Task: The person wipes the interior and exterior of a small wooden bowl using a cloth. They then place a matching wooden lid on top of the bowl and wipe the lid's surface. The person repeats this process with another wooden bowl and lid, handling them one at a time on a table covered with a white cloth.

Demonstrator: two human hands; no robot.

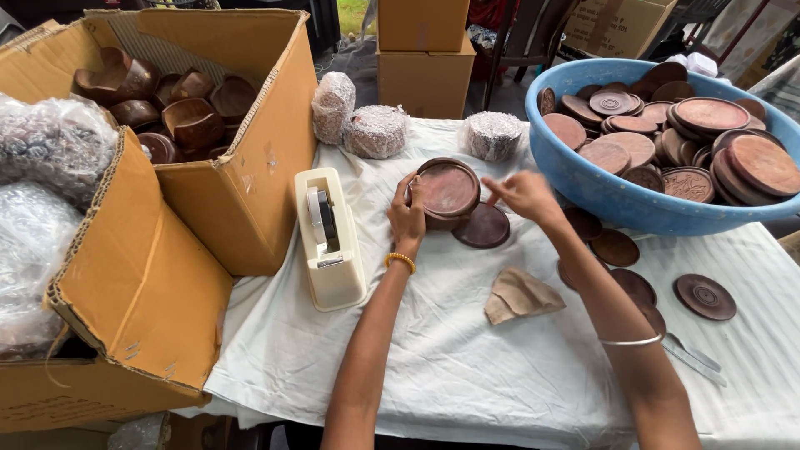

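Cardboard box (242, 183) of wooden bowls stood at the tabletop's (467, 375) left edge, beside one tape dispenser (329, 237). My left hand (406, 218) gripped a round wooden box (447, 193) near the middle; my right hand (523, 193) hovered apart, fingers loose, holding nothing. Three wrapped bundles (377, 131) lay done along the far edge. Many unwrapped lids filled the blue tub (600, 192) at the right.

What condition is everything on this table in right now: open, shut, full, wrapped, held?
Round wooden box: lid on, held by left hand.
Right hand: open, fingertips near the box rim.
Blue tub: full of wooden lids.
Cardboard box: open, tipped, holding wooden bowls.
Wrapped bundles: bubble-wrapped.
Tape dispenser: loaded with tape.
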